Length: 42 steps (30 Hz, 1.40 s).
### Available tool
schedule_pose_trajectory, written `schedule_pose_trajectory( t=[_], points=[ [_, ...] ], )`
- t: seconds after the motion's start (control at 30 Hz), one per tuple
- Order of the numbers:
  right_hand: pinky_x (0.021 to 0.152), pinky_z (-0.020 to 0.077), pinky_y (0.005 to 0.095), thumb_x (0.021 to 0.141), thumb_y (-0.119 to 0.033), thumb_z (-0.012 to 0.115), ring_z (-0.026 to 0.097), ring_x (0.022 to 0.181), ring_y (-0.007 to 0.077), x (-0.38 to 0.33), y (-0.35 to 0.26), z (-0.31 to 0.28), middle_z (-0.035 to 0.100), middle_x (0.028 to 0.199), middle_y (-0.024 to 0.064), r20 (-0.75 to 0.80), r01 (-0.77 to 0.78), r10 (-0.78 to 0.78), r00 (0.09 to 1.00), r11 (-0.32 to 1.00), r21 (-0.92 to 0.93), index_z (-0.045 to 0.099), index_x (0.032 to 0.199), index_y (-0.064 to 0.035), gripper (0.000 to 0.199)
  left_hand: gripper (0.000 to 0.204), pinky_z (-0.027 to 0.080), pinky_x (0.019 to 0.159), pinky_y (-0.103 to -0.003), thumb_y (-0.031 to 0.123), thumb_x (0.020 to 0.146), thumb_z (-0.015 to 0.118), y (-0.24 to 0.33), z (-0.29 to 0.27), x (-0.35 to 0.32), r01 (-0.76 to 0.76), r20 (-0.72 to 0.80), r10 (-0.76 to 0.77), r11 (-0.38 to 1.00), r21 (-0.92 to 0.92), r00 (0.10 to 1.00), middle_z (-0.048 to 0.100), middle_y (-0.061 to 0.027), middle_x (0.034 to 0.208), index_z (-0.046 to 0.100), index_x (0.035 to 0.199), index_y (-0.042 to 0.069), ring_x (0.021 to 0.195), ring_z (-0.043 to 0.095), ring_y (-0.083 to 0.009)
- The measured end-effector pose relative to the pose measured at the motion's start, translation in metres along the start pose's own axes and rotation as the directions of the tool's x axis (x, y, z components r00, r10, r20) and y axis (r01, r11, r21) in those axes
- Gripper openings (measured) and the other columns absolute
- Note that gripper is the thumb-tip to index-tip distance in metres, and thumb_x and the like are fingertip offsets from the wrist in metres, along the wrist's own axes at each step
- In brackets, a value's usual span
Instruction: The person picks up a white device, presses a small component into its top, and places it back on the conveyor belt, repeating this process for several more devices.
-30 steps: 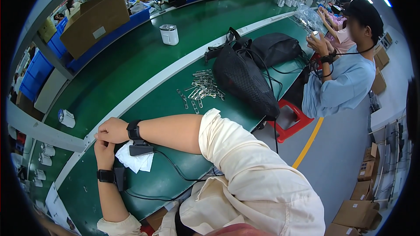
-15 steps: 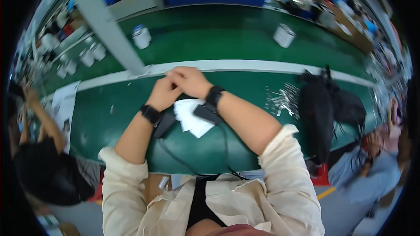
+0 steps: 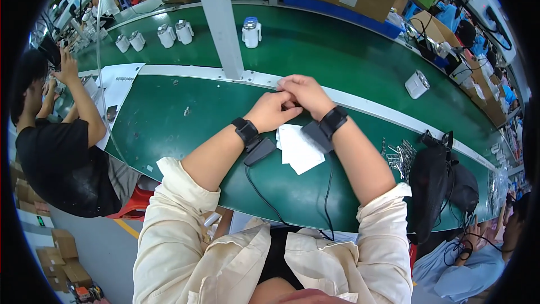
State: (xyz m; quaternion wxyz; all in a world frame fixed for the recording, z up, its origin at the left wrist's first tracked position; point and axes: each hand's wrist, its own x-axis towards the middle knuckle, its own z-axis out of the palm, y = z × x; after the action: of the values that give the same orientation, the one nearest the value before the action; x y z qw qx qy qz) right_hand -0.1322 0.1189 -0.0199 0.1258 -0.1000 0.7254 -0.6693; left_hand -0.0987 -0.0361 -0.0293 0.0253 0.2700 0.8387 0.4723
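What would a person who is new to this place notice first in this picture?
First, the person's left hand and right hand, pressed together at the middle of the long green workbench; whether they hold something cannot be seen. Each wrist wears a black strap with a cable, and a white folded cloth lies just below the hands. To the right, a heap of small shiny metal parts lies beside a black fabric bag.
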Motion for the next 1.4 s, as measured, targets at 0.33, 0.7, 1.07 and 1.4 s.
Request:
schedule_pose_trajectory(
  t=[0.33, 0.7, 1.07, 1.4],
  points=[
    [0.087, 0.0497, 0.0370, 0.069, -0.030, 0.079, 0.060, 0.103, 0.0307, 0.130, -0.043, -0.001, 0.057, 0.120, 0.0201, -0.176, 0.070, -0.174, 0.969, 0.873, -0.482, 0.042, 0.138, -0.0036, 0.082, 0.028, 0.050, 0.064, -0.030, 0.021, 0.083, 0.070, -0.007, 0.001, 0.001, -0.095, 0.000, 0.095, 0.995, 0.008, 0.996, 0.068, -0.0080, 0.077, 0.066, 0.106, 0.006, 0.068, 0.064, -0.0189],
    [0.104, 0.0397, 0.0411, 0.056, -0.019, 0.087, 0.047, 0.125, 0.0352, 0.212, -0.035, 0.016, 0.046, 0.138, 0.0180, -0.049, 0.158, -0.239, 0.970, 0.767, -0.621, 0.038, 0.138, -0.0040, 0.097, 0.027, 0.050, 0.064, -0.034, 0.023, 0.081, 0.070, 0.009, -0.003, -0.001, 0.005, 0.022, -0.007, 0.997, 0.078, 1.000, 0.067, -0.0092, 0.079, 0.067, 0.104, 0.010, 0.071, 0.064, -0.0253],
    [0.100, 0.0423, 0.0343, 0.062, -0.005, 0.080, 0.052, 0.116, 0.0240, 0.089, -0.054, -0.076, 0.056, 0.121, 0.0074, 0.250, 0.105, -0.117, 0.961, 0.993, 0.059, 0.044, 0.135, -0.0123, 0.082, 0.027, 0.051, 0.066, -0.036, 0.026, 0.082, 0.068, -0.006, 0.000, -0.003, -0.047, -0.013, 0.047, 0.999, 0.015, 0.999, 0.069, -0.0050, 0.080, 0.067, 0.104, 0.011, 0.074, 0.065, -0.0234],
    [0.105, 0.0366, 0.0322, 0.061, -0.008, 0.079, 0.050, 0.121, 0.0266, -0.017, -0.031, -0.263, 0.053, 0.129, 0.0123, -0.371, -0.110, -0.208, 0.905, 0.728, -0.677, 0.042, 0.138, -0.0093, 0.085, 0.026, 0.048, 0.068, -0.026, 0.015, 0.085, 0.069, 0.004, -0.001, -0.001, 0.023, 0.048, -0.020, 0.998, -0.063, 0.999, 0.063, -0.0019, 0.074, 0.065, 0.109, 0.006, 0.069, 0.056, -0.0111]
  ],
)
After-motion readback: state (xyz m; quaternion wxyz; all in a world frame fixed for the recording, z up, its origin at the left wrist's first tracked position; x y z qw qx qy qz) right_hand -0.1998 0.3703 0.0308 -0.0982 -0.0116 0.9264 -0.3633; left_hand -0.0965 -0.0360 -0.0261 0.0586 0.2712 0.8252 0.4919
